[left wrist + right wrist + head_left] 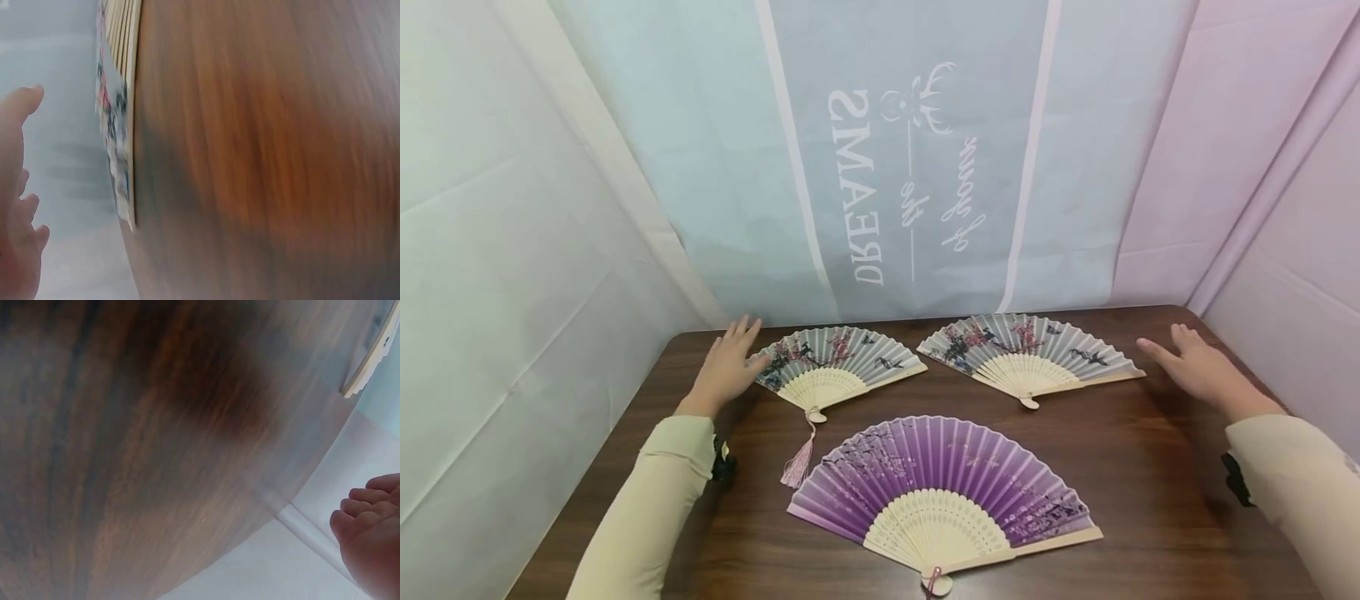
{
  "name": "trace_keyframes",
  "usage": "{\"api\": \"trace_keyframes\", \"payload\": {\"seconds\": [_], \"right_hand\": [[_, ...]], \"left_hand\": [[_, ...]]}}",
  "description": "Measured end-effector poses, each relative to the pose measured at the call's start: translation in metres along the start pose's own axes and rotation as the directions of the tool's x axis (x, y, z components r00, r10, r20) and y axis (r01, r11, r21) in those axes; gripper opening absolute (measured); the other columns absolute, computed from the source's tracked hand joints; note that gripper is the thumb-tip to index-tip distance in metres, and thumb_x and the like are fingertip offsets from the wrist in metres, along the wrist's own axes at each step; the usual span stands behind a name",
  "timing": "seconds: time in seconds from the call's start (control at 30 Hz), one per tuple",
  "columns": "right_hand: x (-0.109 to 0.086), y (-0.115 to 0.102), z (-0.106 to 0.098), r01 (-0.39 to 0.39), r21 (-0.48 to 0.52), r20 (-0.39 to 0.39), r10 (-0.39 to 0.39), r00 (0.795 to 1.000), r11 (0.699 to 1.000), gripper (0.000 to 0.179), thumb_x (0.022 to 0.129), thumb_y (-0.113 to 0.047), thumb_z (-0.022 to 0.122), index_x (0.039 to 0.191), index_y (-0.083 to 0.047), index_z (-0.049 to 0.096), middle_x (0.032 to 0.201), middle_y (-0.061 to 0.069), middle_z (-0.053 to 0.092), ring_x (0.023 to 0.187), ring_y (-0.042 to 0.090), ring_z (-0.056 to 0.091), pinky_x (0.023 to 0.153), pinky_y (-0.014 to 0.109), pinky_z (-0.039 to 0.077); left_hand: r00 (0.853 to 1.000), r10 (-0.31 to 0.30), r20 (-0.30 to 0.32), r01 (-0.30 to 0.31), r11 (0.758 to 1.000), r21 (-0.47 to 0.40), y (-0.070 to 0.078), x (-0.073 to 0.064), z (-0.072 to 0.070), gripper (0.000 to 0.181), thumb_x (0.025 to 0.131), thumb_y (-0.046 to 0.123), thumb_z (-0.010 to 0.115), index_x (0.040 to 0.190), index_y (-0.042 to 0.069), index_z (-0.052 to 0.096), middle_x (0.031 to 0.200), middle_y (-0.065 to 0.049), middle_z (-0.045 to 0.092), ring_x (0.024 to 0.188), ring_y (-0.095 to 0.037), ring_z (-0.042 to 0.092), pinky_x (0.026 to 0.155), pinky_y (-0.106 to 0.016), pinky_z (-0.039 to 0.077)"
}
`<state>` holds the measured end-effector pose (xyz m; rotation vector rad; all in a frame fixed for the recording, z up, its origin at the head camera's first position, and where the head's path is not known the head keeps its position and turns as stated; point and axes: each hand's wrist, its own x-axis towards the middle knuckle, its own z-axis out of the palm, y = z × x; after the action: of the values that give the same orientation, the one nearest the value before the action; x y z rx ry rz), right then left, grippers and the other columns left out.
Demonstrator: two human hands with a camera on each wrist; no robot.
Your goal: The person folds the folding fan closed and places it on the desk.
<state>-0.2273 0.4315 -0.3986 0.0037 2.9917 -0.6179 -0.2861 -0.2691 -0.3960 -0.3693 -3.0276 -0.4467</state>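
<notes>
Three spread folding fans lie on the dark wooden table. At the back left is a grey floral fan point(842, 350) with pale ribs and a pink tassel point(799, 463). A similar grey fan point(1026, 342) sits at the back right, and a larger purple fan point(943, 458) with blossom patterns lies in front of them. My left hand point(727, 368) is beside the left grey fan's outer end, fingers extended and thumb overlapping its edge in the head view. Just past the right grey fan's outer end is my right hand point(1201, 372), holding nothing, thumb pointing toward that fan.
The brown table point(1120, 467) has a rounded far edge. Behind it hangs a blue-grey cloth point(910, 275) with mirrored white lettering. White sheets point(535, 292) close off the left side, and a pale sheet point(1292, 275) with a vertical fold stands at the right.
</notes>
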Motion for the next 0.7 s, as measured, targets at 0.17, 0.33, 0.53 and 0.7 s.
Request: {"api": "trace_keyframes", "payload": {"seconds": [0.17, 0.33, 0.53, 0.7], "right_hand": [[-0.006, -0.005, -0.001, -0.02, 0.015, 0.026, 0.02, 0.999, 1.0, 0.094, 0.105, -0.056, 0.026, 0.144, 0.025, -0.001, 0.149, 0.048, -0.003, 0.141, 0.062, -0.001, 0.112, 0.08, 0.011], [-0.009, -0.008, -0.001, -0.032, 0.012, 0.036, 0.032, 0.999, 0.999, 0.094, 0.105, -0.057, 0.026, 0.145, 0.024, 0.003, 0.148, 0.049, 0.004, 0.137, 0.067, 0.009, 0.109, 0.081, 0.016], [-0.012, -0.014, 0.001, -0.035, 0.03, 0.071, 0.032, 0.997, 0.999, 0.09, 0.105, -0.057, 0.024, 0.146, 0.022, 0.007, 0.15, 0.047, 0.007, 0.134, 0.068, 0.013, 0.108, 0.081, 0.019], [-0.012, -0.024, 0.006, -0.025, 0.042, 0.088, 0.022, 0.996, 0.999, 0.088, 0.105, -0.056, 0.023, 0.148, 0.019, 0.009, 0.151, 0.045, 0.008, 0.135, 0.067, 0.015, 0.108, 0.08, 0.021]], "left_hand": [[0.999, 0.049, 0.017, -0.049, 0.999, -0.018, 0.023, 0.009, 0.006, 0.076, 0.101, 0.039, 0.056, 0.158, 0.004, 0.019, 0.165, -0.026, 0.009, 0.151, -0.048, 0.01, 0.124, -0.069, 0.011], [0.996, 0.074, 0.041, -0.072, 0.997, -0.039, 0.039, 0.015, 0.009, 0.076, 0.101, 0.04, 0.055, 0.158, 0.006, 0.018, 0.166, -0.024, 0.008, 0.152, -0.046, 0.009, 0.125, -0.067, 0.01], [0.995, 0.094, 0.04, -0.092, 0.994, -0.063, 0.047, 0.018, 0.014, 0.076, 0.101, 0.041, 0.055, 0.158, 0.006, 0.019, 0.166, -0.023, 0.009, 0.152, -0.045, 0.009, 0.125, -0.066, 0.011], [0.994, 0.101, 0.049, -0.097, 0.993, -0.072, 0.052, 0.02, 0.018, 0.075, 0.101, 0.04, 0.056, 0.158, 0.008, 0.02, 0.166, -0.022, 0.01, 0.153, -0.043, 0.01, 0.126, -0.064, 0.012]]}}
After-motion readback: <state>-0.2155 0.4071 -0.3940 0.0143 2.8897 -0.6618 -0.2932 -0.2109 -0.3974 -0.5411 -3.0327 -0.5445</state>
